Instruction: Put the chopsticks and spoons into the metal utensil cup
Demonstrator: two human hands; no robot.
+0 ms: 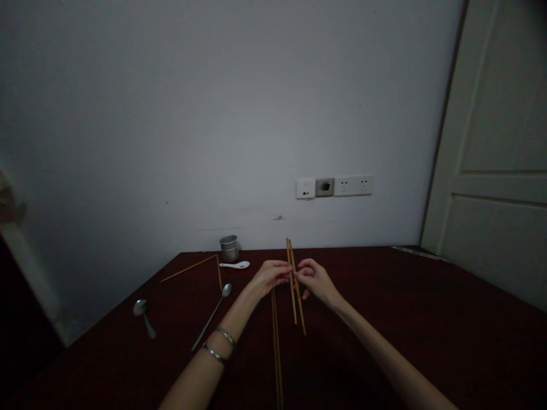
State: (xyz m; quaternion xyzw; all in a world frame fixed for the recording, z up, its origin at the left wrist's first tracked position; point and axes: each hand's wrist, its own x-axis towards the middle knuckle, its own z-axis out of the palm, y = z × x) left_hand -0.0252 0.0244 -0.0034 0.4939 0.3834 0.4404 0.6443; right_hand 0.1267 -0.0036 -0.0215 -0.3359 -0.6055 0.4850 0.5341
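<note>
Both hands meet above the middle of the dark red table [427, 319]. My left hand [270, 275] and my right hand [315, 279] pinch a pair of wooden chopsticks [296, 302] between their fingertips. The pair is held nearly upright, tips toward the wall. Another pair of chopsticks [277, 353] lies flat on the table under my left hand and runs toward me. My left wrist wears two bracelets [220, 344].
Two loose chopsticks [200, 266] lie at the far left in a V. A long metal spoon [213, 313] and a shorter metal spoon [143, 314] lie left. A white ceramic spoon [236, 265] rests by a small metal cup [229, 247] at the wall. A door [499, 171] stands right.
</note>
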